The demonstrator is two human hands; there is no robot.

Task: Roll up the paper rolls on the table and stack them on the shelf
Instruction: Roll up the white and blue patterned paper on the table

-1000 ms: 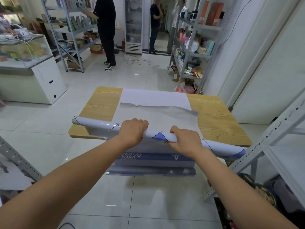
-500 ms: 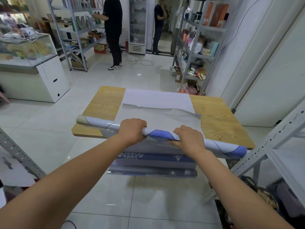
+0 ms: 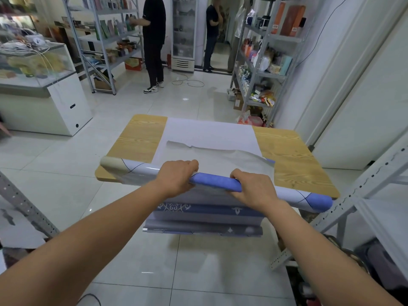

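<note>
Paper roll, gripped in both your hands and lying across the near edge of the table. Your left hand curls over the top of the tube, and your right hand clasps it close by, with a short span of tube bare between them. Compared with a second ago, the tube has turned under your palms: a broad solid-blue panel now faces up between the hands, where only the tip of a blue diamond showed. Judged from this, rolling is under way but not finished, and stacking on the shelf, to the right of the grip, has yet to begin. Below the grip, on your side, the hanging sheet drops off the table edge in blue patterned layers, its lowest end curled. Outboard of each hand the tube is pale and glossy with thin dark diagonal lines, cream at its left end and blue at its right. Beyond the grip, a grey translucent film with a ragged far edge overlies a white sheet that lies flat toward the far side of the table.
</note>
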